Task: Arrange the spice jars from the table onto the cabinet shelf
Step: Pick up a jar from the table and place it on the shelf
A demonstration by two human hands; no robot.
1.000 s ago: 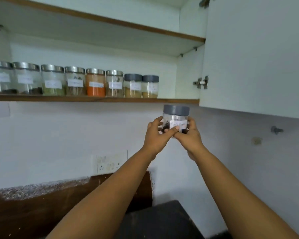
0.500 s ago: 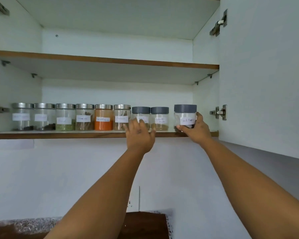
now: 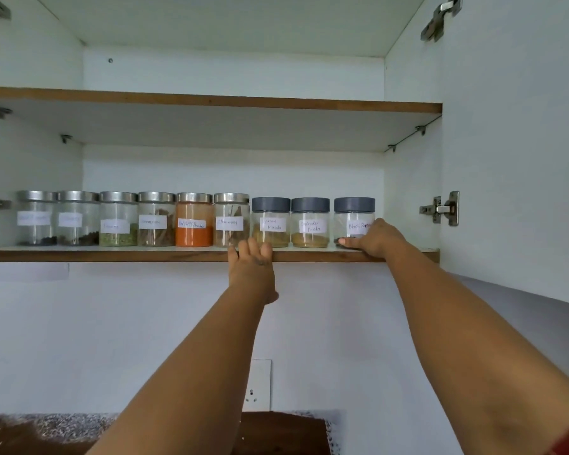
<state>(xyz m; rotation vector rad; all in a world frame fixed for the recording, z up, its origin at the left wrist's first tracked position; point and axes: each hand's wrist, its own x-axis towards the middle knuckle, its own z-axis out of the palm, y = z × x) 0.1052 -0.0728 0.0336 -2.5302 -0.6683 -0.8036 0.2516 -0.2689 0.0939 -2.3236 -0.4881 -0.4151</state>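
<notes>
A row of several labelled spice jars stands on the lower cabinet shelf (image 3: 112,254): steel-lidded ones on the left, among them an orange red chilli jar (image 3: 194,221), then grey-lidded garam masala (image 3: 270,221) and coriander (image 3: 310,221). At the right end stands the grey-lidded black pepper jar (image 3: 353,215). My right hand (image 3: 376,238) grips its lower right side, thumb lying across its base. My left hand (image 3: 252,270) is open, fingertips resting on the shelf's front edge below the cinnamon jar (image 3: 231,221).
An upper shelf (image 3: 211,101) hangs above the jars. The open cabinet door (image 3: 513,142) with its hinge (image 3: 442,209) stands close on the right. Below are a wall socket (image 3: 257,385) and a dark counter (image 3: 276,431).
The black pepper jar went from both hands below the shelf up to the shelf's right end, where it now stands. My left hand let go and dropped to the shelf edge.
</notes>
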